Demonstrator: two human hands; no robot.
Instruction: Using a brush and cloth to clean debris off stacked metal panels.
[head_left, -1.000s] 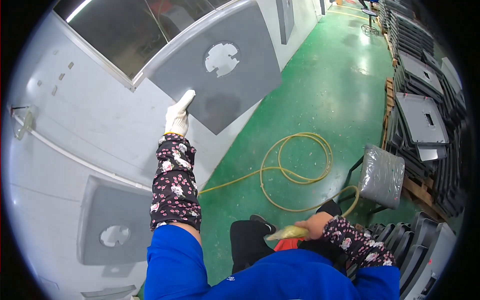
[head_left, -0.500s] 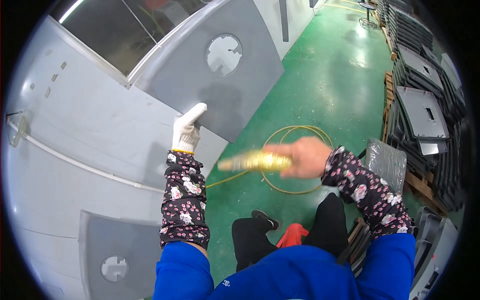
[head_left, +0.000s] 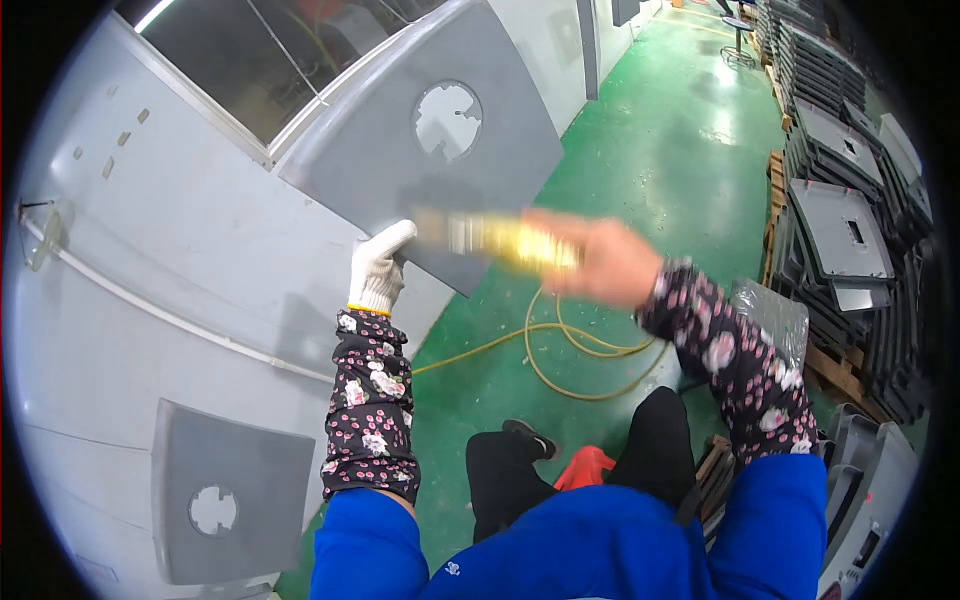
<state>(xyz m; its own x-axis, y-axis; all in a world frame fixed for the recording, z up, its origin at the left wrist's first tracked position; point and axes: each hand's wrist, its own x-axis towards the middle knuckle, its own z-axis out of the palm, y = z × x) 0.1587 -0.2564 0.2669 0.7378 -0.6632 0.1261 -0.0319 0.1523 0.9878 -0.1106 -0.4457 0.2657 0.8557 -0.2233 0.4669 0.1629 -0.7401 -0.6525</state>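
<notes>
Work is apparently proceeding; completed and remaining portions are not showing clearly. The bare right hand (head_left: 605,262) is gripping a blurred yellow-handled tool (head_left: 515,241) near frame centre, its forearm (head_left: 730,355) angling in from lower right. The gloved left hand (head_left: 378,265), thumb uppermost, is pinching the lower-left edge of the grey panel (head_left: 425,178), which is occupying the upper middle.

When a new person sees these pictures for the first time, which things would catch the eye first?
Probably the large gray panel at upper centre-left, with its notched round opening, gripped near its lower edge by the white-gloved left hand. Next would come the bright yellow object, too blurred to identify, in the bare right hand, near the panel's lower corner. The green floor, with a looped yellow hose below the hands, also stands out.
</notes>
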